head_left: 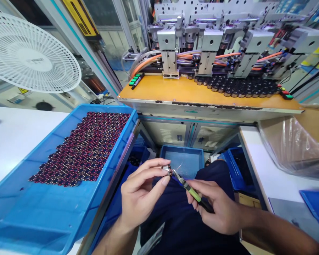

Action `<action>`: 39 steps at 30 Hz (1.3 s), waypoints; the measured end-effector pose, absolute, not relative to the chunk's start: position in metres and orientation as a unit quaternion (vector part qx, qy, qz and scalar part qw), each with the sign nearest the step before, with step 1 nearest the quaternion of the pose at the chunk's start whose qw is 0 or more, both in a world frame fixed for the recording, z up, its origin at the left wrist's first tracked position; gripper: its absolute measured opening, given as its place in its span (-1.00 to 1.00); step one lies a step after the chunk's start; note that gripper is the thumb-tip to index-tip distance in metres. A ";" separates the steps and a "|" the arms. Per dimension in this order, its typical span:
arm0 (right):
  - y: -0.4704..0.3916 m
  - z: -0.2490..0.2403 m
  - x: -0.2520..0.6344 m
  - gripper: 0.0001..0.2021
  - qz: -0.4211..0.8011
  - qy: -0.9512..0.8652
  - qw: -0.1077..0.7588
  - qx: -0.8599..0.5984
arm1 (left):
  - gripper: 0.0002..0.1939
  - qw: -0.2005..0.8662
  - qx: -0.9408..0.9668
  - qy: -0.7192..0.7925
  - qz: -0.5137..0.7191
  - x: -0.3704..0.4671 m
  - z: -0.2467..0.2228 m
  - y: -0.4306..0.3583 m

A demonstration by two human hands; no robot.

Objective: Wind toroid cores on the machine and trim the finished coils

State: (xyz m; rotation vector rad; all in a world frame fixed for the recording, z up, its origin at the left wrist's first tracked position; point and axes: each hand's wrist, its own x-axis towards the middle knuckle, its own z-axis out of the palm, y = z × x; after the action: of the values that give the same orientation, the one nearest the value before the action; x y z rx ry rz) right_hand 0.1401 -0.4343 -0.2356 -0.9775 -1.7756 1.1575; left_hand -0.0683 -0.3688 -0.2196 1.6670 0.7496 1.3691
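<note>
Between the thumb and fingers of my left hand [141, 189] is a small wire-wound motor stator [166, 168], silvery on the outside with copper at its right end. My right hand [218, 203] is closed round the green and black handles of pliers or wire nippers [193, 194]; which kind, I cannot tell for sure. Their metal tips are right by the part's copper end. One thin loose wire [179, 166] sticks up beside the tips. Both hands are above my lap, in front of a blue bin [183, 154] on the floor.
A big blue tray [42, 209] on the left holds many small dark and red parts [90, 148]. Ahead, a machine [207, 46] stands over an orange bench [159, 90] with rows of black parts [234, 85]. A white fan [33, 58] is at upper left, a plastic bag [295, 148] at right.
</note>
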 end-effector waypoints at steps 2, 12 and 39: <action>-0.434 -0.234 0.139 -0.62 0.450 -0.701 0.395 -0.388 | -0.67 0.418 0.663 0.299 0.544 -0.069 -0.220 -0.369; -0.438 -0.233 0.142 -0.48 0.516 -0.630 0.374 -0.443 | -0.70 0.392 0.690 0.270 0.545 -0.070 -0.226 -0.365; -0.441 -0.202 0.146 -0.62 0.566 -0.647 0.344 -0.377 | -0.40 0.431 0.650 0.219 0.587 -0.070 -0.230 -0.369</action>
State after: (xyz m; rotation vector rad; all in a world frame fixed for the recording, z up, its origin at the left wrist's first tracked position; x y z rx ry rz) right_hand 0.1458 -0.4414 -0.2020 -0.9801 -1.6810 1.4697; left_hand -0.0699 -0.3686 -0.2297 1.6198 0.5456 1.4634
